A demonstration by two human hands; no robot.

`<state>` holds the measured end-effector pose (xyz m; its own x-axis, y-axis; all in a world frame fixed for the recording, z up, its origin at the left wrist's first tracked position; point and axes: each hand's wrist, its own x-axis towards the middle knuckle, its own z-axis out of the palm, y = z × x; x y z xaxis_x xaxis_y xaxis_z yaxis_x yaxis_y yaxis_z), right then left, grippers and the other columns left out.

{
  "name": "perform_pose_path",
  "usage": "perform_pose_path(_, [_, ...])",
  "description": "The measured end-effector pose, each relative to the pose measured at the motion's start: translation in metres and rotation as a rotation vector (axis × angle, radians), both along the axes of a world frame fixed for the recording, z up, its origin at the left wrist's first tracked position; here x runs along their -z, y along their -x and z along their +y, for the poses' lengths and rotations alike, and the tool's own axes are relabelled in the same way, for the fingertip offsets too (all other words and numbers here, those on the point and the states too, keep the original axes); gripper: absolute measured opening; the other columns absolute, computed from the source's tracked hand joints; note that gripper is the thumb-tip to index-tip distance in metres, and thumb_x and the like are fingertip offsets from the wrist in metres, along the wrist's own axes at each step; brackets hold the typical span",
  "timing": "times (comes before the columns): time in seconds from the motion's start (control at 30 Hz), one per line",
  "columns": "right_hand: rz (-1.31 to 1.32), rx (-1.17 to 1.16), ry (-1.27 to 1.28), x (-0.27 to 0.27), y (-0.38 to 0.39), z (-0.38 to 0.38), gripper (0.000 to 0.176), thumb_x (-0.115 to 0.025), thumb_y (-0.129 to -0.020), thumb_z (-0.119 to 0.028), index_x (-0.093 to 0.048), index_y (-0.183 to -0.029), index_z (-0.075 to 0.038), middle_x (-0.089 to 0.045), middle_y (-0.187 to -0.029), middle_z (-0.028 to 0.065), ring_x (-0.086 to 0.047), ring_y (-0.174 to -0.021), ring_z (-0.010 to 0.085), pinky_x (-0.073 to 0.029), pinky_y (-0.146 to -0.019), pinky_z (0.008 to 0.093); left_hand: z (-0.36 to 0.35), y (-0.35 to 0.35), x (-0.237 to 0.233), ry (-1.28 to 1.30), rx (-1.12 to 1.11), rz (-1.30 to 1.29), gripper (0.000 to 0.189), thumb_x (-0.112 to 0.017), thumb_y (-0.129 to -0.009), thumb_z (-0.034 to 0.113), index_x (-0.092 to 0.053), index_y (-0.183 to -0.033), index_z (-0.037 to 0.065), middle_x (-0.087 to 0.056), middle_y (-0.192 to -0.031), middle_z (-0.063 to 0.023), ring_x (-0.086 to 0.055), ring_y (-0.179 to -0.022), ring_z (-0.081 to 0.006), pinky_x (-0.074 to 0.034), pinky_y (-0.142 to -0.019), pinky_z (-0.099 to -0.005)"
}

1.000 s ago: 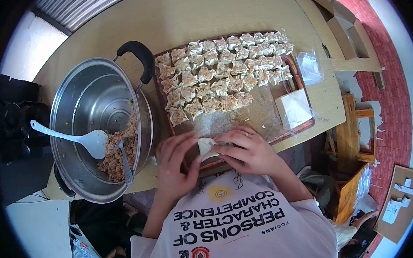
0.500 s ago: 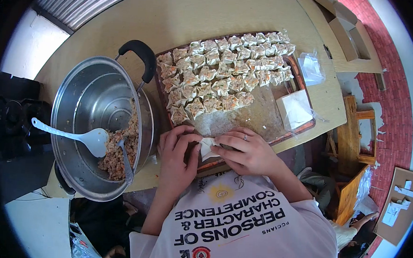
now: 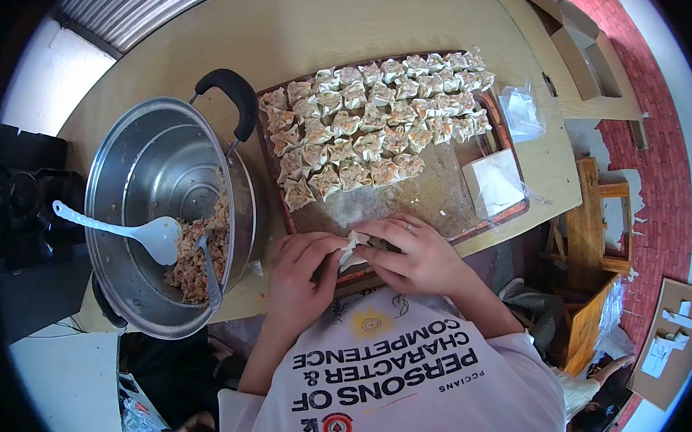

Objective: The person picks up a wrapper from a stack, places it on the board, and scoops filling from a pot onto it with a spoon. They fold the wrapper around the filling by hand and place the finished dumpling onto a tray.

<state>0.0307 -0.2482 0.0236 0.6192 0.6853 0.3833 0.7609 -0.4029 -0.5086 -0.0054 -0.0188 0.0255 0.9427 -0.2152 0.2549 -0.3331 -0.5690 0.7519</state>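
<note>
Closest to you is the printed white shirt [image 3: 400,375], with your forearms coming up on either side of it. Your left hand [image 3: 305,272] has its fingers curled together, thumb and fingertips pinching one side of a small white wrapper [image 3: 350,251]. Your right hand [image 3: 418,259], with a ring on one finger, pinches the other side, so the folded wrapper sits between your two hands over the near edge of the tray [image 3: 442,178]. You cannot tell from here whether there is anything inside it.

To your left, beside the tray, a large metal pot [image 3: 149,159] with black handles stands on the counter [image 3: 309,26]. In it, meat filling [image 3: 191,266] lies against the side toward the tray; a white ladle [image 3: 157,239] rests with its bowl at the filling and its handle over the far-left rim, and a metal utensil [image 3: 211,275] leans there too.

Beyond your hands, open-topped dumplings [image 3: 371,116] fill the tray's far part in close rows, and a square white stack [image 3: 495,183] on plastic lies at its right end. Just outside the tray's right edge is a clear plastic bag [image 3: 522,113]. Farther off to the right you have an open cardboard box [image 3: 585,56] and wooden furniture [image 3: 584,221].
</note>
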Motion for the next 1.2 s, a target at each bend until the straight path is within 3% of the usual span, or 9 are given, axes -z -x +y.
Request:
perform_pose_path(0.17, [-0.019,-0.041,0.01,0.005,-0.003,-0.001,0.035,-0.077,-0.078,-0.008,-0.071,-0.112,-0.006,-0.063,-0.138,0.0086,-0.067,-0.108,0.0264,-0.053,-0.095,0.0403,-0.003,0.001,0.003,0.003,-0.054,-0.004,0.028,-0.073,-0.087,0.001,-0.07,-0.114,0.009,-0.072,-0.103,-0.0096,-0.068,-0.095,-0.0318,-0.052,-0.088,-0.0424])
perform_pose_path(0.37, [-0.015,-0.04,0.015,0.003,-0.004,0.0,0.033,-0.078,-0.078,-0.01,-0.072,-0.11,-0.006,-0.068,-0.13,0.0055,-0.067,-0.112,0.0249,-0.053,-0.096,0.0405,0.0,0.002,-0.007,0.116,-0.028,0.127,0.026,-0.073,-0.088,0.002,-0.07,-0.113,0.008,-0.072,-0.102,-0.009,-0.068,-0.093,-0.0318,-0.052,-0.088,-0.0415])
perform_pose_path(0.47, [-0.011,-0.026,-0.003,0.004,-0.004,-0.001,0.029,-0.079,-0.077,-0.005,-0.074,-0.106,-0.007,-0.071,-0.13,0.0046,-0.07,-0.104,0.0239,-0.056,-0.091,0.0407,0.001,0.0,-0.002,0.074,0.001,0.087,0.024,-0.073,-0.088,0.003,-0.07,-0.111,0.008,-0.072,-0.101,-0.0089,-0.068,-0.093,-0.0304,-0.052,-0.087,-0.0408])
perform_pose_path(0.6, [-0.022,-0.039,0.018,0.005,-0.003,-0.001,0.033,-0.077,-0.077,-0.008,-0.073,-0.11,-0.007,-0.068,-0.129,0.0043,-0.067,-0.112,0.0243,-0.054,-0.096,0.0399,-0.003,0.001,0.001,0.059,-0.045,0.12,0.024,-0.074,-0.088,0.004,-0.07,-0.111,0.008,-0.071,-0.101,-0.0089,-0.067,-0.094,-0.0302,-0.052,-0.088,-0.0406])
perform_pose_path(0.8, [-0.001,-0.023,-0.013,0.004,-0.003,0.0,0.03,-0.077,-0.077,-0.007,-0.073,-0.107,-0.007,-0.069,-0.127,0.0041,-0.068,-0.11,0.0236,-0.055,-0.094,0.0393,0.005,0.016,0.001,0.175,-0.127,0.165,0.029,-0.083,-0.082,0.01,-0.069,-0.107,0.008,-0.067,-0.112,-0.0115,-0.065,-0.1,-0.031,-0.052,-0.088,-0.0411])
perform_pose_path(0.97, [0.048,0.01,-0.047,0.005,-0.003,0.002,0.027,-0.079,-0.077,-0.004,-0.076,-0.103,-0.009,-0.072,-0.126,0.0033,-0.072,-0.102,0.0227,-0.057,-0.089,0.0389,0.015,0.036,0.014,-0.095,-0.125,0.035,0.035,-0.088,-0.075,0.017,-0.071,-0.105,0.012,-0.061,-0.124,-0.0084,-0.057,-0.114,-0.0314,-0.044,-0.096,-0.0456])
perform_pose_path(1.2, [0.116,0.042,-0.107,0.003,-0.004,0.004,0.024,-0.077,-0.078,-0.006,-0.074,-0.101,-0.008,-0.072,-0.12,0.0042,-0.071,-0.104,0.0241,-0.057,-0.09,0.0391,0.004,0.028,0.012,-0.175,-0.156,-0.05,0.028,-0.087,-0.075,0.019,-0.073,-0.099,0.017,-0.063,-0.123,-0.001,-0.056,-0.114,-0.0283,-0.037,-0.1,-0.0465])
